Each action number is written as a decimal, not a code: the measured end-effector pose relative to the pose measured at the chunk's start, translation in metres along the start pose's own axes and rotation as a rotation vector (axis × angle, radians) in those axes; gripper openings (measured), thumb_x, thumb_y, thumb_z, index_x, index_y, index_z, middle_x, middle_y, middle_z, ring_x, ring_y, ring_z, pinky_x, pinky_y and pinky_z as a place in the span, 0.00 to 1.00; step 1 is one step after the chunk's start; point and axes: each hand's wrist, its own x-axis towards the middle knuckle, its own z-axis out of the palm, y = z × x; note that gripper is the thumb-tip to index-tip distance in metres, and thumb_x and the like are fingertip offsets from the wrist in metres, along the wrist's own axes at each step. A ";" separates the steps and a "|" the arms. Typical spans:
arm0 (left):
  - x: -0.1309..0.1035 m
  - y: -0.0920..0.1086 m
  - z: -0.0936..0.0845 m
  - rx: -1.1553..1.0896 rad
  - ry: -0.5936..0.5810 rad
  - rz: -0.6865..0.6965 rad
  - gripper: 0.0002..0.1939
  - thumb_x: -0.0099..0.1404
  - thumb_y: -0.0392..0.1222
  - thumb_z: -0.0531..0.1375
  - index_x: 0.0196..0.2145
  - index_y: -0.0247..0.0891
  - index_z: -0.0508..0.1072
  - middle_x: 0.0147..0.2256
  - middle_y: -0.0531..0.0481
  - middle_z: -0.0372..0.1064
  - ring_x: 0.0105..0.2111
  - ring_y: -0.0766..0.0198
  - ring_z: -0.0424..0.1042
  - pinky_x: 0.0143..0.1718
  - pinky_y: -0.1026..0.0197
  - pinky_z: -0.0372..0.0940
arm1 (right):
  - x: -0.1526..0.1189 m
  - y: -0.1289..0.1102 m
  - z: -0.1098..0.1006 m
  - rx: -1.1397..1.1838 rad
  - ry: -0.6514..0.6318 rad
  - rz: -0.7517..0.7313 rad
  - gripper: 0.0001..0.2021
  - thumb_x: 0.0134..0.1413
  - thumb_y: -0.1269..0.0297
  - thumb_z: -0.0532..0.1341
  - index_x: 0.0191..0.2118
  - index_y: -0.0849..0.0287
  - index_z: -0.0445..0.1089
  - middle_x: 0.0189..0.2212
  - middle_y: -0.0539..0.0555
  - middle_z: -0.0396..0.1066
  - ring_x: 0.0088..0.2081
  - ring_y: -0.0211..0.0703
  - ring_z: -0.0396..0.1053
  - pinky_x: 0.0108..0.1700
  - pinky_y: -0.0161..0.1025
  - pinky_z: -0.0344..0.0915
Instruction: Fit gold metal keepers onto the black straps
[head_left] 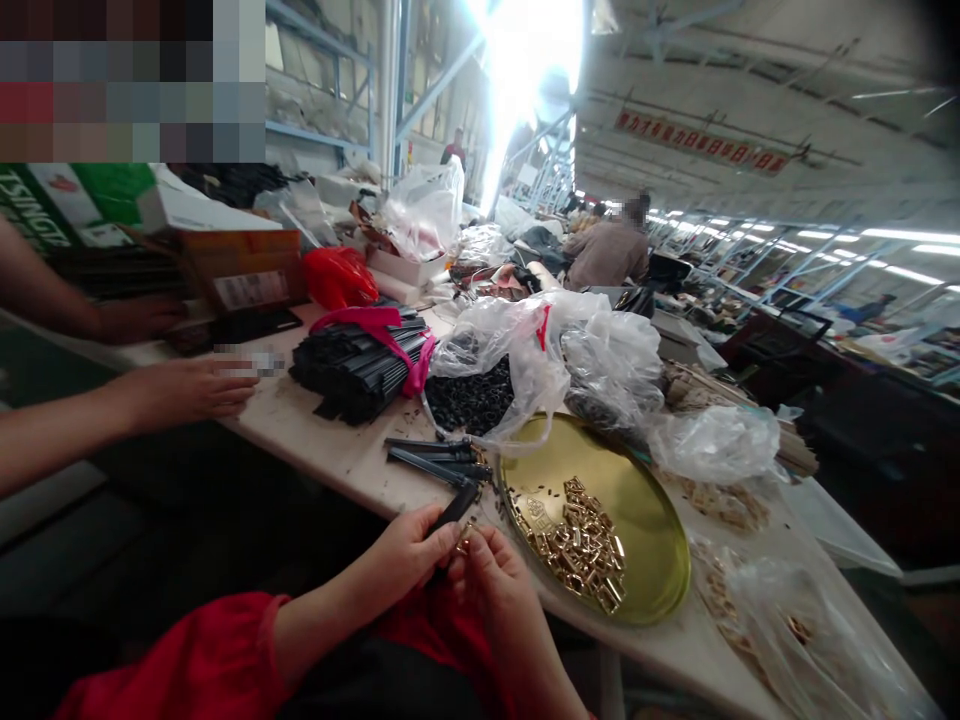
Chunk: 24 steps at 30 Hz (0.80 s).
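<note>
At the table's front edge my left hand pinches a black strap. Close against it, my right hand has thumb and fingers closed on a small gold buckle at the strap's end. Just beyond my hands, several black straps with gold fittings lie on the table. To the right stands a round gold tray with a heap of gold buckles. Behind the straps, a plastic bag of small black loops lies open beside a bundle of black strips tied with a pink band.
Another person's hand and a second arm reach in from the left. A cardboard box, a red bag and clear plastic bags crowd the table behind. More bags lie at right. A person sits farther back.
</note>
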 end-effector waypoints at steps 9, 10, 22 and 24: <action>-0.004 -0.001 0.004 -0.007 -0.028 -0.080 0.15 0.57 0.51 0.54 0.31 0.35 0.63 0.20 0.59 0.56 0.17 0.74 0.52 0.16 0.69 0.47 | 0.000 0.008 -0.008 0.143 -0.023 0.062 0.13 0.46 0.57 0.65 0.25 0.61 0.65 0.18 0.45 0.63 0.20 0.29 0.57 0.23 0.28 0.54; -0.004 -0.001 0.003 -0.031 -0.034 -0.115 0.15 0.56 0.51 0.54 0.31 0.35 0.63 0.20 0.60 0.55 0.16 0.75 0.50 0.15 0.70 0.46 | 0.001 0.008 -0.008 0.132 -0.043 0.065 0.12 0.46 0.58 0.65 0.26 0.61 0.65 0.19 0.46 0.65 0.21 0.30 0.59 0.24 0.28 0.55; 0.011 -0.009 -0.007 0.208 -0.035 -0.022 0.14 0.62 0.50 0.48 0.29 0.36 0.64 0.21 0.58 0.57 0.20 0.70 0.56 0.21 0.68 0.52 | 0.016 -0.007 -0.019 -0.169 0.093 -0.084 0.12 0.40 0.60 0.68 0.32 0.60 0.74 0.24 0.49 0.72 0.24 0.35 0.65 0.27 0.33 0.62; 0.009 -0.007 -0.010 0.300 -0.017 -0.022 0.16 0.65 0.50 0.45 0.27 0.38 0.62 0.20 0.58 0.57 0.19 0.70 0.56 0.21 0.67 0.52 | 0.019 -0.007 -0.019 -0.040 0.160 -0.051 0.13 0.38 0.60 0.69 0.33 0.60 0.73 0.22 0.48 0.71 0.22 0.33 0.65 0.26 0.32 0.63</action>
